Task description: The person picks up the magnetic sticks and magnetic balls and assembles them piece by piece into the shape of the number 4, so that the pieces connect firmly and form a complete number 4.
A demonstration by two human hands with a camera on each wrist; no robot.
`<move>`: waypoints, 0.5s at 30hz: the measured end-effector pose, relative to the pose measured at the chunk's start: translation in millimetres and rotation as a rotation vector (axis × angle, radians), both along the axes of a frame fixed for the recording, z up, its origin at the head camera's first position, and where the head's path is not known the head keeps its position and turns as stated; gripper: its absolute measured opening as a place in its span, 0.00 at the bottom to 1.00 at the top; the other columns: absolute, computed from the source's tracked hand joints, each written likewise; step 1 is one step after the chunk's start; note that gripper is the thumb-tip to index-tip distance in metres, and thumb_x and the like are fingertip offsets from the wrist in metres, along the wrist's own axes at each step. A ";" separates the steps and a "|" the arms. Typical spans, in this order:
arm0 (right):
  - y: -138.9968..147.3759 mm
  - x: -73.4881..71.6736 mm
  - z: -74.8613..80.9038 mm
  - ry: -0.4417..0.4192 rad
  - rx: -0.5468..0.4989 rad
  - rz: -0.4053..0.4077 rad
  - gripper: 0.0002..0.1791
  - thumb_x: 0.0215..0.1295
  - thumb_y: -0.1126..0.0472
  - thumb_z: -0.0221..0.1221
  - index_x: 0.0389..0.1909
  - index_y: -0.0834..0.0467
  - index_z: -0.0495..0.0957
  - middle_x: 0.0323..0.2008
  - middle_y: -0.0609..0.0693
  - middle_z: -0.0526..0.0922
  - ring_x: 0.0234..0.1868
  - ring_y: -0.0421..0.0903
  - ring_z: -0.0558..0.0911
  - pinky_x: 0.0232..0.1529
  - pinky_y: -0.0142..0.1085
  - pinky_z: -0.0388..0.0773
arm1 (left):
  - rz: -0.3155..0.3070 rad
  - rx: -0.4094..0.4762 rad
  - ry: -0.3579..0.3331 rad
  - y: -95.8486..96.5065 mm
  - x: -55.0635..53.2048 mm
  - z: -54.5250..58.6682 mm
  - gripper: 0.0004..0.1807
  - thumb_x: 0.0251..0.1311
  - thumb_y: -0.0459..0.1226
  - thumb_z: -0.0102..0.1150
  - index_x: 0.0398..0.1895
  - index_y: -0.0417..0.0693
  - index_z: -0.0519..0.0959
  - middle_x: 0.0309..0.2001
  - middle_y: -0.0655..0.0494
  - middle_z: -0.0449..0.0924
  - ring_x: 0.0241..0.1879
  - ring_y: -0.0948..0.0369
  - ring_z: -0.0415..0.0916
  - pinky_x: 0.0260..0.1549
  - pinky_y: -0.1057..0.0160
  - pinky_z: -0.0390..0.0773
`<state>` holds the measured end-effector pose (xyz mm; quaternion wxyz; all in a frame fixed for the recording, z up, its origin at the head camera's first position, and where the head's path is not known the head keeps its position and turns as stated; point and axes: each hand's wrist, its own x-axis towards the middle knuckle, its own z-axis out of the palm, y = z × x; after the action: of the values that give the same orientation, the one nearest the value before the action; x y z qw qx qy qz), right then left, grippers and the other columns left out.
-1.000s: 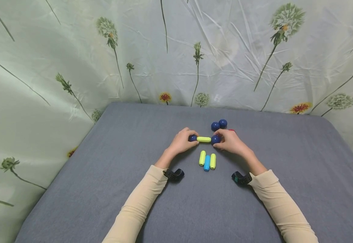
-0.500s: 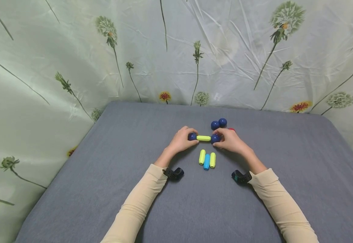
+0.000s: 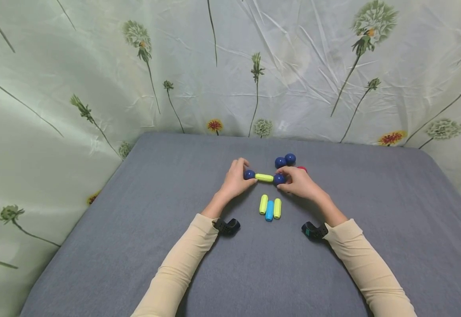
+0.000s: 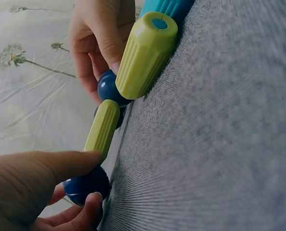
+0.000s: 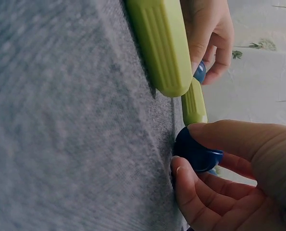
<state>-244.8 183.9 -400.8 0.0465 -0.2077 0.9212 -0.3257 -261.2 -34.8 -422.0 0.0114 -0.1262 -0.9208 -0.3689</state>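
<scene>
A lime-yellow ribbed rod (image 3: 263,178) spans two dark blue balls, one at each end. My left hand (image 3: 235,178) holds the left blue ball (image 4: 87,185), its thumb lying by the rod's end and fingertips round the far side. At the other end, my right hand (image 3: 298,182) pinches the right blue ball (image 5: 195,151) between thumb and fingers. Just nearer to me lie a yellow rod (image 3: 263,204), a light blue rod (image 3: 269,210) and a second yellow rod (image 3: 277,208), side by side.
Two more blue balls (image 3: 285,160) sit together behind the right hand. A red piece (image 3: 302,169) shows partly behind that hand's knuckles. The grey cloth surface (image 3: 270,273) ends at a flower-printed curtain (image 3: 230,88) at the back and left.
The joined rod and balls have shifted slightly left and away from me, the left end tipping farther back. The left hand's fingers have lifted a little; the loose rods lie as before.
</scene>
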 end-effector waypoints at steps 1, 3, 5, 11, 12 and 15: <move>-0.2 0.1 0.0 0.000 0.000 0.001 0.22 0.55 0.66 0.63 0.51 0.67 0.74 0.45 0.65 0.80 0.26 0.42 0.77 0.26 0.31 0.72 | 0.019 0.008 0.007 0.4 0.1 0.2 0.24 0.53 0.39 0.66 0.50 0.43 0.67 0.46 0.44 0.69 0.43 0.53 0.71 0.43 0.55 0.72; -0.5 0.5 -0.2 -0.004 -0.005 0.000 0.22 0.55 0.66 0.63 0.52 0.66 0.74 0.46 0.65 0.80 0.26 0.43 0.77 0.26 0.31 0.72 | 0.054 0.018 0.019 0.9 0.5 0.9 0.24 0.53 0.38 0.66 0.48 0.43 0.66 0.45 0.45 0.68 0.41 0.54 0.70 0.40 0.57 0.71; -0.8 0.9 -0.3 -0.009 -0.004 0.000 0.22 0.56 0.66 0.62 0.53 0.65 0.73 0.47 0.65 0.80 0.27 0.43 0.77 0.26 0.31 0.73 | 0.077 0.018 0.027 1.2 1.0 1.4 0.23 0.53 0.38 0.66 0.47 0.44 0.65 0.44 0.45 0.68 0.39 0.55 0.68 0.37 0.60 0.69; -2.7 1.6 0.0 -0.014 -0.005 -0.002 0.22 0.56 0.65 0.62 0.53 0.65 0.73 0.48 0.65 0.80 0.26 0.43 0.76 0.26 0.32 0.72 | 0.098 0.018 0.032 1.1 1.4 1.7 0.20 0.54 0.38 0.65 0.44 0.44 0.66 0.42 0.47 0.67 0.36 0.57 0.66 0.34 0.64 0.65; -3.2 1.8 0.2 -0.013 -0.006 -0.004 0.22 0.56 0.65 0.62 0.53 0.65 0.73 0.47 0.65 0.80 0.26 0.43 0.76 0.26 0.32 0.72 | 0.098 0.020 0.032 0.9 1.5 1.6 0.19 0.54 0.38 0.65 0.43 0.44 0.66 0.41 0.47 0.67 0.36 0.57 0.66 0.34 0.64 0.65; -3.7 1.7 0.0 -0.008 -0.003 -0.010 0.22 0.56 0.65 0.63 0.53 0.65 0.74 0.46 0.64 0.80 0.24 0.42 0.74 0.25 0.32 0.71 | 0.097 0.027 0.032 0.6 1.4 1.4 0.18 0.54 0.38 0.65 0.42 0.44 0.67 0.40 0.47 0.67 0.35 0.58 0.66 0.33 0.65 0.64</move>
<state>-243.2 180.2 -400.8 0.0480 -0.2021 0.9215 -0.3282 -259.8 -34.2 -420.6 0.0456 -0.0873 -0.9205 -0.3781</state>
